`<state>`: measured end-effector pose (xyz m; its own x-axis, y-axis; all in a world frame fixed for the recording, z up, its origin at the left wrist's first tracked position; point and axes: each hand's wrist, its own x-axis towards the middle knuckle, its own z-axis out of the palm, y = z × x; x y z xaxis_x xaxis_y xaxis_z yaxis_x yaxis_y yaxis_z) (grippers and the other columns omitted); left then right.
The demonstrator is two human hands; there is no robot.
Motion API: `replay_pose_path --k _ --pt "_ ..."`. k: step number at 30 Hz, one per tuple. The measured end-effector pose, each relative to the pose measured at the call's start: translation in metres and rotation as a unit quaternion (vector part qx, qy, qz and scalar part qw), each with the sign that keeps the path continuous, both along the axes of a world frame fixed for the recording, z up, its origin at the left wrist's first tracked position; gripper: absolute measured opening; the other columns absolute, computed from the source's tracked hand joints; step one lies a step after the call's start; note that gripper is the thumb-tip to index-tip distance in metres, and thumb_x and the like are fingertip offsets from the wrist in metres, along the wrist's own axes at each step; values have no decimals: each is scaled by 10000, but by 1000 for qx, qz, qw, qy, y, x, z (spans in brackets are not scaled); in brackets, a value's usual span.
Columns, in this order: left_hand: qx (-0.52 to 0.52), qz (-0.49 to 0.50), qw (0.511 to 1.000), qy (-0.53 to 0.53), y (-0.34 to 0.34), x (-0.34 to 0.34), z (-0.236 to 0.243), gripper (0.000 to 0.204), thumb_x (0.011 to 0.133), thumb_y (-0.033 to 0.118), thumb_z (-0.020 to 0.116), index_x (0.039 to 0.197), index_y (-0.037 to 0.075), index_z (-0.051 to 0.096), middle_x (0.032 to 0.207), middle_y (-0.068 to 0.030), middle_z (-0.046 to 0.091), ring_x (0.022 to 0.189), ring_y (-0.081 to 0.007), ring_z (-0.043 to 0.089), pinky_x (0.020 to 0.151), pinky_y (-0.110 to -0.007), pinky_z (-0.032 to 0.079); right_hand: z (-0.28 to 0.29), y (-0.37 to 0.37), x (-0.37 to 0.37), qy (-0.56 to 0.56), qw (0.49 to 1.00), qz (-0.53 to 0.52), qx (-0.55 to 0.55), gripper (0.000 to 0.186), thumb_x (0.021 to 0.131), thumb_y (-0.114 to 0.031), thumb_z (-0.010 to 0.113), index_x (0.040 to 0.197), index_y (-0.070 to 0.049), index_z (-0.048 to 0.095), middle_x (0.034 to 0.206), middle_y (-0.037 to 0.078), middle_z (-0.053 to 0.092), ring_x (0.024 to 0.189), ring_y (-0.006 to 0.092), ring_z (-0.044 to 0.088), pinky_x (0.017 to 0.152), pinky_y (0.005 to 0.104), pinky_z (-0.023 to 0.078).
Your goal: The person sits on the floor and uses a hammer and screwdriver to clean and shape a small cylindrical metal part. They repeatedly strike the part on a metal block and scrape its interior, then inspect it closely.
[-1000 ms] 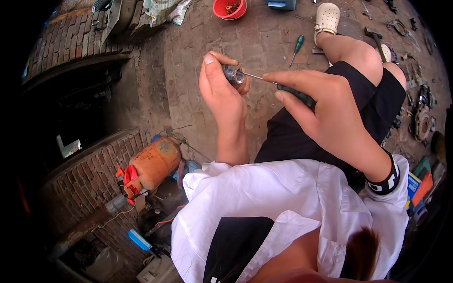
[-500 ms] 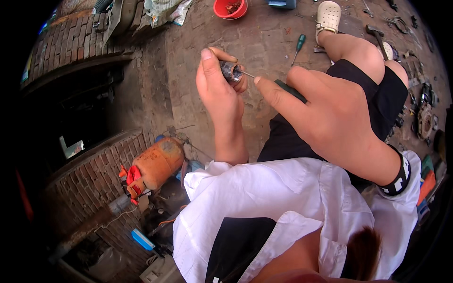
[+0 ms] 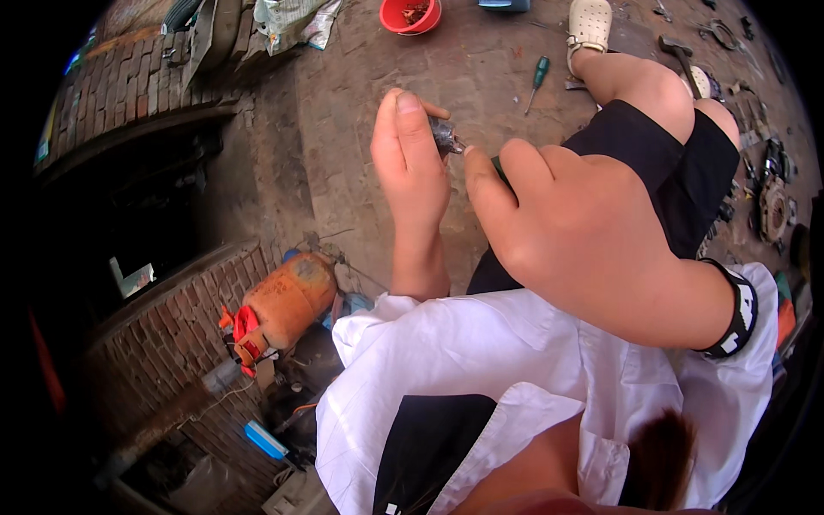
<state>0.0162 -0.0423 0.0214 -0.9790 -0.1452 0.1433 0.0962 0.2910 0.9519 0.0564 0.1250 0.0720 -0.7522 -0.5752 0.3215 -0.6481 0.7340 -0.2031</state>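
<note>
My left hand (image 3: 414,167) is closed around a short dark metal cylinder (image 3: 444,136), holding it up above the floor in front of me. The cylinder's end faces my right hand (image 3: 575,215), which grips a screwdriver (image 3: 503,172) with a dark green handle. Only a sliver of that handle shows; my fingers cover the rest. The right index fingertip is right by the cylinder's end, where a bit of worn metal shows. Whether the screwdriver's tip is inside the cylinder is hidden.
A second green-handled screwdriver (image 3: 538,81) lies on the brick floor, with a hammer (image 3: 676,51) further right. Metal parts (image 3: 772,210) lie scattered at the right. A red bucket (image 3: 396,19) stands ahead, and an orange gas cylinder (image 3: 296,296) lies to the left.
My left hand has turned and shifted slightly right with the metal cylinder. The right hand has moved a little left and closer, and the screwdriver's shaft is now out of sight.
</note>
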Motion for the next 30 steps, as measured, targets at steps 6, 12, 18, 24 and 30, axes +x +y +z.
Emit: replay_pose_path --k 6,12,18,24,30 --pt "-15 -14 1000 -24 -3 2 -2 369 1048 276 410 791 43 536 601 43 427 521 -27 396 480 -217 313 -4 11 -19 -136 983 0 -124 283 711 -65 671 989 -16 692 700 114 579 590 260 602 514 330 463" --pt "30 -28 996 -77 -11 5 -7 426 1047 328 387 765 43 531 596 8 444 465 -52 368 417 -218 278 -17 24 -42 -276 916 26 -291 222 754 -8 688 973 14 716 853 159 712 718 296 660 694 314 498" --pt "129 -68 985 -88 -16 3 -3 429 1052 383 351 812 52 481 564 -3 401 434 -62 288 409 -245 215 -34 32 -58 -400 825 80 -391 191 783 -49 693 962 7 725 837 114 714 712 189 634 702 271 488" --pt "282 -132 947 -77 -15 -1 7 423 1051 423 310 825 84 425 510 21 316 414 -69 174 412 -263 172 -28 33 -39 -272 865 38 -419 241 736 -126 736 971 -73 752 694 59 555 711 160 466 620 281 356" --pt "312 -179 933 -22 -17 -1 8 438 1052 453 291 824 99 410 499 22 309 423 -78 169 417 -269 169 -12 40 -14 -388 816 18 -428 255 821 -47 677 1066 24 696 902 140 689 878 186 648 802 270 481"
